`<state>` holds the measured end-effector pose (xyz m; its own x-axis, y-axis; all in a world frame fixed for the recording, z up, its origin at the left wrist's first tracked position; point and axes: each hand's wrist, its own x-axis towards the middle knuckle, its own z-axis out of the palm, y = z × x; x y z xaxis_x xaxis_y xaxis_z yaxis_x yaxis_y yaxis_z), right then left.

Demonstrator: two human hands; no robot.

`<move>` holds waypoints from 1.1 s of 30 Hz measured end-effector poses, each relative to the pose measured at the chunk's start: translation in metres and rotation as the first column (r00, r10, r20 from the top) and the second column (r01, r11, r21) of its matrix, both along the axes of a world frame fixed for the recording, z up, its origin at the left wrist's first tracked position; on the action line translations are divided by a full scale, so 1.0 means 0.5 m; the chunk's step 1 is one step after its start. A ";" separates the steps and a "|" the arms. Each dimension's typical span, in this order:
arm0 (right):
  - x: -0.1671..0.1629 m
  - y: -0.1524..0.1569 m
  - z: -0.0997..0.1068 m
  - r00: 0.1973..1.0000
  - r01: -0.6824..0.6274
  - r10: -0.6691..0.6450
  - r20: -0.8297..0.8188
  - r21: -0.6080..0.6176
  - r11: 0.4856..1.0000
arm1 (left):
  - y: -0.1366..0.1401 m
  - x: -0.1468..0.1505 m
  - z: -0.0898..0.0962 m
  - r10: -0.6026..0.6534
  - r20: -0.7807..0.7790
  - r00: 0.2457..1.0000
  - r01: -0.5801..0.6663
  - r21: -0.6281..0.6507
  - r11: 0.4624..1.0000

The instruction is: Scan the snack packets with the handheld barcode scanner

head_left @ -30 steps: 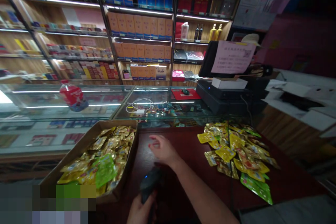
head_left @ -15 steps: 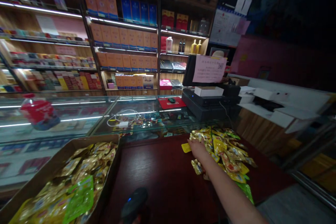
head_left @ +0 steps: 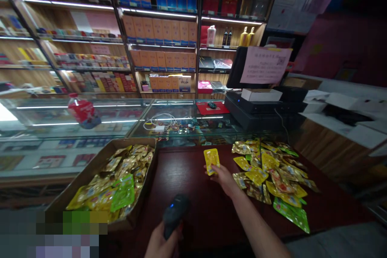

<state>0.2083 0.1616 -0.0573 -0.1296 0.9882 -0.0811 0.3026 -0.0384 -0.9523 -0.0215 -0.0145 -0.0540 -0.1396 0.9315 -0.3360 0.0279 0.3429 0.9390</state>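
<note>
My left hand point(head_left: 165, 238) is wrapped round the handle of a black barcode scanner point(head_left: 177, 209) with a small blue light on top. In my right hand point(head_left: 222, 178) a yellow snack packet point(head_left: 212, 160) is pinched by its lower edge, printed face up, above the dark red counter point(head_left: 187, 185). To the right of that hand lies a loose pile of gold, yellow and green snack packets point(head_left: 273, 169). On the left stands an open cardboard box point(head_left: 152, 157) full of similar gold packets, with a green packet point(head_left: 123, 193) on top.
Behind the counter is a glass display case point(head_left: 133, 125) with a red-labelled bottle point(head_left: 83, 111) and a white cable point(head_left: 160, 121) on it. A black cash register point(head_left: 250, 107) stands at the back right. Shelves of boxed goods point(head_left: 163, 30) line the wall.
My right hand has drawn a yellow packet leftward out of the pile. My left hand and the scanner have come further into view. The camera view has shifted.
</note>
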 end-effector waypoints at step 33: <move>-0.084 -0.065 -0.045 0.383 -0.119 -0.253 -0.888 -0.319 0.940 | 0.002 0.012 0.051 -0.038 -0.041 0.998 0.039 0.022 0.999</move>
<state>0.1665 0.1292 -0.0798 -0.2418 0.9434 -0.2271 -0.7516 -0.3301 -0.5711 -0.0157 -0.0137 -0.0285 -0.1168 0.9438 -0.3093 0.0786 0.3192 0.9444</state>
